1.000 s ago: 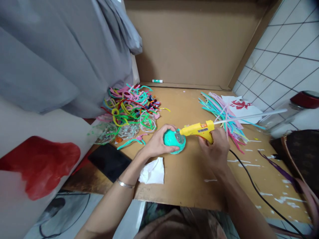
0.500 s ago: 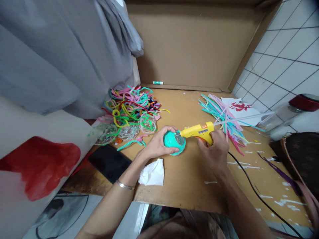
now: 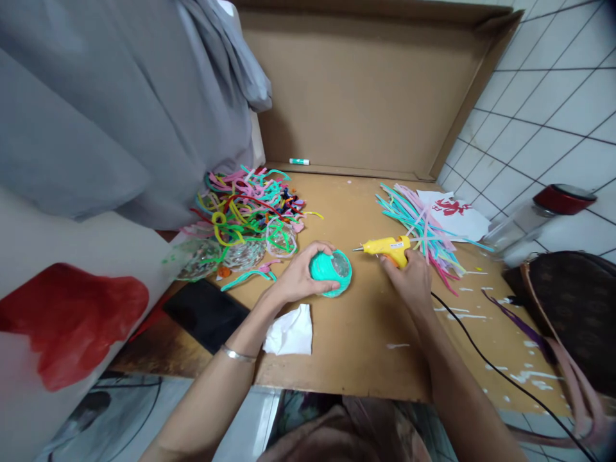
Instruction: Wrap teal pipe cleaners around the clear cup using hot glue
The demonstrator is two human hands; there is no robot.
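My left hand (image 3: pixel 304 274) is closed around the side of a round ball-like piece (image 3: pixel 328 277) wrapped in turquoise pipe cleaner, with a clear patch showing at its upper right. In my right hand (image 3: pixel 410 277) is a yellow hot glue gun (image 3: pixel 387 248), held by its handle. The metal nozzle points left and sits a little way off the ball, not touching it. A black cord (image 3: pixel 474 343) runs from under my right hand to the lower right. Below my left hand lies a crumpled white tissue (image 3: pixel 289 330).
Tangled coloured pipe cleaners (image 3: pixel 245 208) and clear plastic pieces (image 3: pixel 243 255) lie at left, near a black phone or tablet (image 3: pixel 205 314). Straight pipe cleaners (image 3: pixel 423 224) lie at right, with a glass bottle (image 3: pixel 522 221) and a brown bag (image 3: pixel 568 314) beyond. A glue stick (image 3: pixel 299 162) rests at the back.
The glue gun's nozzle has pulled away from the ball toward the right, leaving a gap. My left hand keeps its hold on the ball. The whole view has shifted slightly.
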